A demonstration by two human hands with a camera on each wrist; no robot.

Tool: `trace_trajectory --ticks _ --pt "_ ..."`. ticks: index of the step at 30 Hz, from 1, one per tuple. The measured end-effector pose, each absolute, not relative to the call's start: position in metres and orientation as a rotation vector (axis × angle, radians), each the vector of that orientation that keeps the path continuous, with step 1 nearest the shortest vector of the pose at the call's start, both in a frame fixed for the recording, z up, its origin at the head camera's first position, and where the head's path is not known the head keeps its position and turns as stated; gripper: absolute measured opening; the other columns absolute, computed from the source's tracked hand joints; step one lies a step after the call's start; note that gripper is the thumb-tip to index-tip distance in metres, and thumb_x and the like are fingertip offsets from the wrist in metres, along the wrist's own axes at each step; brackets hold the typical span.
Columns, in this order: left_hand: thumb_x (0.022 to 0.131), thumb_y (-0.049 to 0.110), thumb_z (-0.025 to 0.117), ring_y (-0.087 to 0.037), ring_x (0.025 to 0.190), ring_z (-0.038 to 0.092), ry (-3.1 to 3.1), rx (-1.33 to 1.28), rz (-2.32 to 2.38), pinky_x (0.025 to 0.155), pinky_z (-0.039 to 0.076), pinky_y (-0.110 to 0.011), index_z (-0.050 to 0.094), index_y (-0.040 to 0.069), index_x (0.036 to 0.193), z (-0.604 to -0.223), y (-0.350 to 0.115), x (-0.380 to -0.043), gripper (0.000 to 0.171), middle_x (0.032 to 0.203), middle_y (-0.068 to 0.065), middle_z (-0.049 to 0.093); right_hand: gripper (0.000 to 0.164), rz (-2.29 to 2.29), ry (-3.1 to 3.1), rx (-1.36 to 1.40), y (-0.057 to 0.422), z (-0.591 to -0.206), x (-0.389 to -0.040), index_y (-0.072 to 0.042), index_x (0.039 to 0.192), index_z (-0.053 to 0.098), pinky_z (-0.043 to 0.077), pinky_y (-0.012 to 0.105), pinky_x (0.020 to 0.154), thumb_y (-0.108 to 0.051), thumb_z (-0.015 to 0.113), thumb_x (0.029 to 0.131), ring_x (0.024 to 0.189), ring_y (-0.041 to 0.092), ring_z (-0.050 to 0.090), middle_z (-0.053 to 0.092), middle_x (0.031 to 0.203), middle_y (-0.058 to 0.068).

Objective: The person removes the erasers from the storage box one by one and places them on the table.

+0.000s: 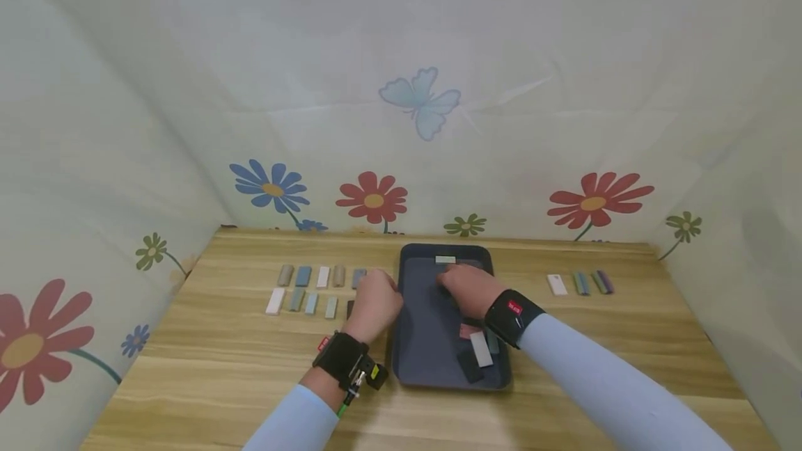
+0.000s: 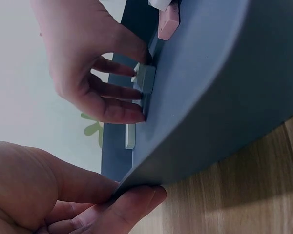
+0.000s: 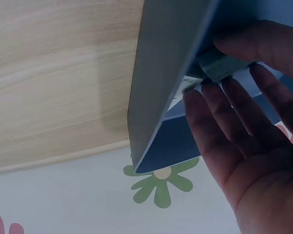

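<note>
A dark blue-grey tray [image 1: 426, 353] lies on the wooden table. My left hand [image 1: 374, 303] pinches its left rim between thumb and fingers, as the left wrist view shows. Inside the tray, by its right wall, my right hand [image 1: 471, 289] holds a small grey-green block [image 3: 219, 66] between thumb and fingertips. A pale green block [image 1: 445, 259] lies at the tray's far end. Towards the near right corner are a white block [image 1: 481, 349], a black block [image 1: 469, 365] and a pink block [image 2: 169, 22], partly overlapping.
Left of the tray, small blocks stand in two rows, among them a blue block [image 1: 303, 276] and a white block [image 1: 274, 301]; my left hand partly hides the row ends. To the right lie a white block [image 1: 557, 285] and several coloured sticks [image 1: 581, 283]. A flowered curtain [image 1: 514, 159] closes off the back.
</note>
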State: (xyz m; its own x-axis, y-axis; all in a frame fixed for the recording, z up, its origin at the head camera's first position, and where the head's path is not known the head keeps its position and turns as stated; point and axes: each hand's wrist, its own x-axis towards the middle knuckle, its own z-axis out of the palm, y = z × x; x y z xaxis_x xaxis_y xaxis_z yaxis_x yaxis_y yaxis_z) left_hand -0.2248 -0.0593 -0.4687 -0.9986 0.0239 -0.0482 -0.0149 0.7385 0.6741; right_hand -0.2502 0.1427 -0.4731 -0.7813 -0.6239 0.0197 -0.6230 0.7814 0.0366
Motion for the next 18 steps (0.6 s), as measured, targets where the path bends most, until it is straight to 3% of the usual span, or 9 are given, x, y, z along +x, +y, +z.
trace_trajectory --ticks 8,18 --pt "0.072 0.001 0.053 -0.006 0.032 0.024 2.889 0.005 1.088 0.032 0.017 -0.024 0.035 0.017 0.044 -0.468 -0.058 -0.225 0.037 0.042 0.008 0.025 0.024 -0.012 -2.946 1.035 0.137 -0.47 -0.246 -0.015 0.089 0.067 0.048 0.032 0.067 0.001 0.071 0.071 0.071 0.011 0.057 0.061 0.077 -0.003" --pt "0.074 0.001 0.054 -0.007 0.033 0.026 2.896 0.005 1.078 0.033 0.018 -0.025 0.036 0.017 0.045 -0.468 -0.058 -0.223 0.038 0.042 0.008 0.026 0.024 0.149 -3.12 0.949 0.126 -0.465 -0.241 -0.015 0.09 0.066 0.046 0.029 0.064 -0.014 0.076 0.068 0.07 0.009 0.052 0.06 0.078 -0.005"
